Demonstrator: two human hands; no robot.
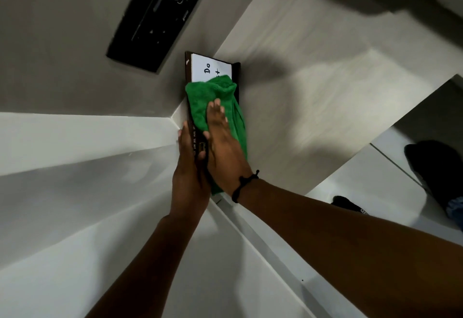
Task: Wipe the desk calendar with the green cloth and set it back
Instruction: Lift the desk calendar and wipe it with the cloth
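The desk calendar (200, 67) is a dark brown board with a white page that bears black lettering. It stands on the pale desk surface (313, 92), against the corner of the walls. My left hand (190, 167) grips its dark edge, where month names are printed. The green cloth (215, 95) lies over the lower part of the white page. My right hand (223, 142) presses flat on the cloth, fingers spread, a black band on the wrist.
A black panel (160, 17) is mounted on the grey wall above the calendar. White shelf boards (75, 167) run to the left and below. At the right edge, a dark shoe (431, 167) and a black object (348, 205) rest on the floor.
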